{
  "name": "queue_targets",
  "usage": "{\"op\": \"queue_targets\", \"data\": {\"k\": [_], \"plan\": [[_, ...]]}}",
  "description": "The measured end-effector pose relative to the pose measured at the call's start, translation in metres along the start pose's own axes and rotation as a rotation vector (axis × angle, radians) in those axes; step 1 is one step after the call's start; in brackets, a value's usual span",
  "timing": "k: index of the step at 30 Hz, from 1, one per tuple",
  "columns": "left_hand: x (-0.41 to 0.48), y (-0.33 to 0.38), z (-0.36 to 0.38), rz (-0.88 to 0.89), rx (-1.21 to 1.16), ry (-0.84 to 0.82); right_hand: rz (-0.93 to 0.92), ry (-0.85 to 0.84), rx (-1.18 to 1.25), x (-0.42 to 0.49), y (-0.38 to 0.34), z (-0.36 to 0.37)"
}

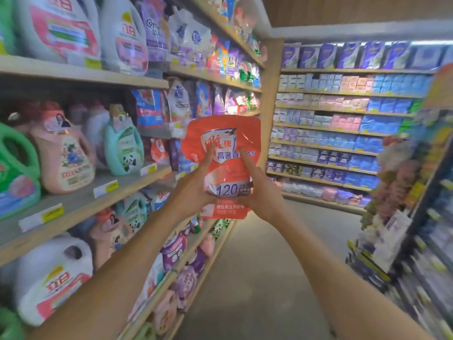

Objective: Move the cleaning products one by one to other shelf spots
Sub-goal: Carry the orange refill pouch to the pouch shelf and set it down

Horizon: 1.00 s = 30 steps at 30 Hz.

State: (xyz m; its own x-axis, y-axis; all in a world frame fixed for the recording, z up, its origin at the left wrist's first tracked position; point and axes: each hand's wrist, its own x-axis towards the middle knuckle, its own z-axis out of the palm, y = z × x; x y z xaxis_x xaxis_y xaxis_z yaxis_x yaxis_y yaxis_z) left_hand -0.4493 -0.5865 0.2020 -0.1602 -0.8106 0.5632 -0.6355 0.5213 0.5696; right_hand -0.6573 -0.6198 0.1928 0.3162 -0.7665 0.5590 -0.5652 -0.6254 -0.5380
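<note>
An orange-red refill pouch [226,133] with a white shield label and blue lettering is held upright in the air in front of the left-hand shelves. My left hand [196,182] grips its lower left side, thumb laid up across the front. My right hand [257,190] grips the lower right side, thumb also on the front. The fingers of both hands are hidden behind the pouch. Just left of the pouch, the middle shelf [137,182] carries detergent jugs and more pouches.
Wooden shelves on the left hold a pink jug [63,155], a teal jug [123,146], a green jug [17,173] and several bags. A far wall rack [343,123] holds blue and pink packs. Another rack [421,217] stands on the right. Grey aisle floor [269,278] runs between.
</note>
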Motion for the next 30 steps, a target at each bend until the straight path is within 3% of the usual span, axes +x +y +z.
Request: {"op": "queue_targets", "data": {"k": [16, 30], "plan": [[0.197, -0.064, 0.114, -0.009, 0.021, -0.079, 0.027, 0.038, -0.034, 0.137, 0.177, -0.031], [0.379, -0.145, 0.213, -0.053, 0.027, -0.004, -0.054, -0.009, -0.029, 0.303, 0.348, -0.042]]}}
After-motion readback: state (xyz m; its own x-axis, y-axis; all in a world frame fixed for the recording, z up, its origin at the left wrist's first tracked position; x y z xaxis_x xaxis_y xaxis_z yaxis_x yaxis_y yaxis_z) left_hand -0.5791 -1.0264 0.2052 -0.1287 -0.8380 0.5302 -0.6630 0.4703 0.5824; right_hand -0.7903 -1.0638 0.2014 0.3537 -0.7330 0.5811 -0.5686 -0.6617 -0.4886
